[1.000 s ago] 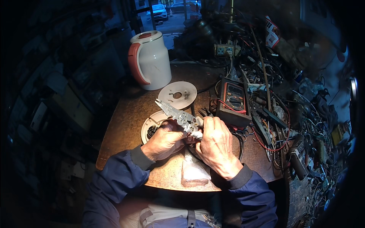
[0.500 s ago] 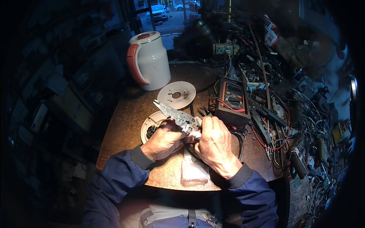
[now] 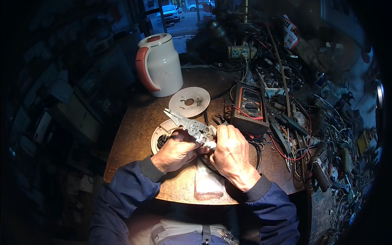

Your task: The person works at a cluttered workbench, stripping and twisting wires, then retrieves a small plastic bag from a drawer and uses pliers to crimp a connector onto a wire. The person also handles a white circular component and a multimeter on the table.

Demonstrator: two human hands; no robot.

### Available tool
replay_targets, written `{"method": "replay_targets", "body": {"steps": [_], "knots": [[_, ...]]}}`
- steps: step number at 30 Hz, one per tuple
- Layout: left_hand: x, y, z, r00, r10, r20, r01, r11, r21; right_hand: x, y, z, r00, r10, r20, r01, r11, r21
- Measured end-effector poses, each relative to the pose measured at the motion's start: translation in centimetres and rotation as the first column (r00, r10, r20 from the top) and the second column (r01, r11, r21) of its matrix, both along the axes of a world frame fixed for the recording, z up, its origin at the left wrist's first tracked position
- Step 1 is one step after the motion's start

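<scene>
My right hand (image 3: 233, 153) is closed round the handles of silver wire-stripper pliers (image 3: 191, 125), whose toothed nose points to the far left. My left hand (image 3: 176, 152) is pinched closed against the near side of the pliers' head; what its fingers hold is hidden. A black cord (image 3: 208, 164) runs out beneath the hands. Behind my left hand sits a round cream housing (image 3: 155, 141) with dark parts inside, partly covered by that hand. Farther back lies a flat whitish disc (image 3: 200, 98) with a central hole.
A white jug with a red handle (image 3: 167, 61) stands at the back left of the wooden table (image 3: 130, 155). On the right are a multimeter (image 3: 250, 104) in a box and a heap of wires and tools (image 3: 326, 134). A clear plastic bag (image 3: 209, 185) lies at the near edge.
The pliers have tipped slightly, their nose dropping a little toward me, and their jaw tips look closer together. Both hands stay nearly in place.
</scene>
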State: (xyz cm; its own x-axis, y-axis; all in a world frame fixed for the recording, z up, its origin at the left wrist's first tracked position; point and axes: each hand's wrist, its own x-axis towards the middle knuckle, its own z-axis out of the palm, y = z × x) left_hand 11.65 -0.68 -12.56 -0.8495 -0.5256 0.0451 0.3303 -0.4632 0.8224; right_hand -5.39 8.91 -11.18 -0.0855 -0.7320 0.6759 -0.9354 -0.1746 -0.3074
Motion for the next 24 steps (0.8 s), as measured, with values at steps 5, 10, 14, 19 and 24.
{"method": "replay_targets", "body": {"steps": [5, 10, 14, 19, 24], "knots": [[0.12, 0.19, 0.29, 0.999, 0.014, 0.033, -0.014, 1.0, -0.007, 0.05, -0.15, -0.33, 1.0, -0.011, -0.016, 0.01, 1.0, -0.017], [0.08, 0.2, 0.26, 0.998, 0.017, 0.054, -0.016, 1.0, -0.01, -0.09, -0.11, -0.4, 0.999, -0.017, -0.041, 0.017, 1.0, 0.001], [0.15, 0.18, -0.01, 0.999, 0.012, 0.038, -0.011, 1.0, -0.013, -0.03, -0.1, -0.33, 0.999, -0.012, -0.035, 0.012, 1.0, -0.001], [0.09, 0.23, 0.03, 0.999, 0.009, 0.033, -0.008, 1.0, -0.004, -0.1, -0.08, -0.47, 1.0, -0.01, -0.012, 0.01, 1.0, 0.015], [0.28, 0.23, 0.19, 0.999, 0.009, 0.046, -0.009, 1.0, -0.007, -0.05, -0.18, -0.54, 1.0, -0.004, 0.009, 0.004, 1.0, 0.015]]}}
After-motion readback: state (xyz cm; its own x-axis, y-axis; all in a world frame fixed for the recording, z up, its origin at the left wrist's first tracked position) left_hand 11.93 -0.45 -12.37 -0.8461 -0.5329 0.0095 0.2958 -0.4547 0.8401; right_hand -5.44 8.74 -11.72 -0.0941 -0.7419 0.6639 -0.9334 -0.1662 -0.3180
